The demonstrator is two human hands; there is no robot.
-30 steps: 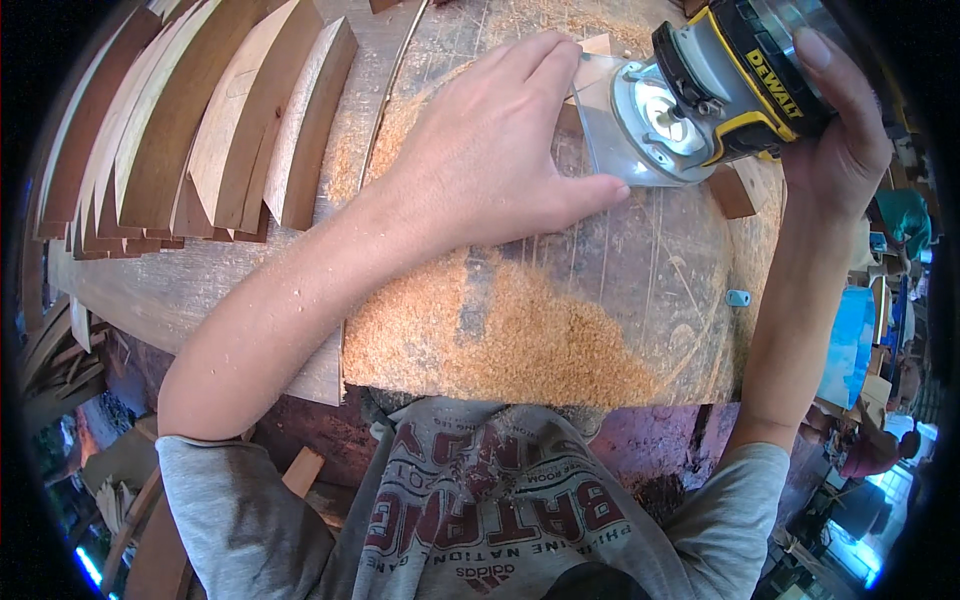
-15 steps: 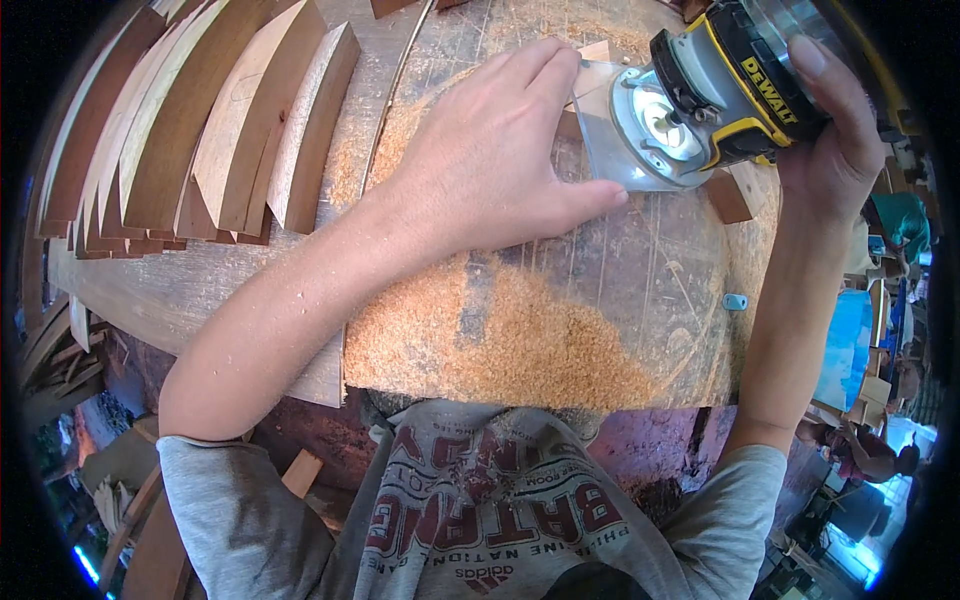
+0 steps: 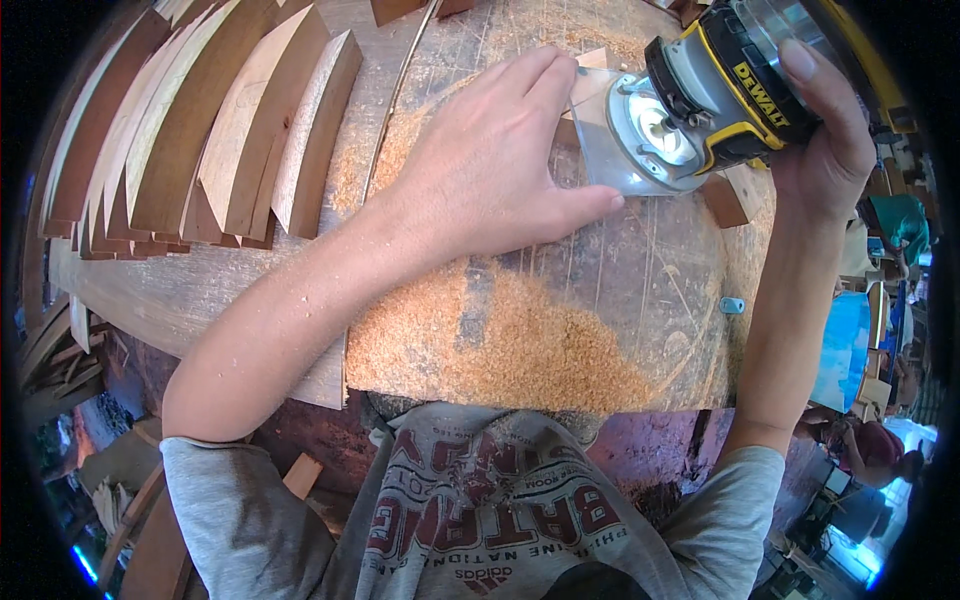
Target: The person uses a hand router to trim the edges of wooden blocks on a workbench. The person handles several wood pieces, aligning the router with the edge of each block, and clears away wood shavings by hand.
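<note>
A handheld trim router [image 3: 715, 115] in black, yellow and metal rests tilted over a piece of wood [image 3: 732, 195]. Its clear square base plate [image 3: 600, 140] lies on top of the wood, hiding most of it. My right hand [image 3: 825, 145] is wrapped round the router's body, thumb along its near side. My left hand [image 3: 500, 150] is curved about the plate's left edge, fingers at the far corner and thumb at the near one. Its fingertips are partly hidden. The bit inside the lit opening is too small to make out.
Several curved wooden pieces [image 3: 240, 130] stand in a row at the left of the worktable [image 3: 640, 270]. Wood shavings [image 3: 500, 340] are heaped along its near edge. A small grey-blue object [image 3: 733, 305] lies by my right forearm. At the far right, a person [image 3: 875, 450] is visible.
The router and my right hand have shifted very slightly to the left in the picture. Both hands keep the same hold.
</note>
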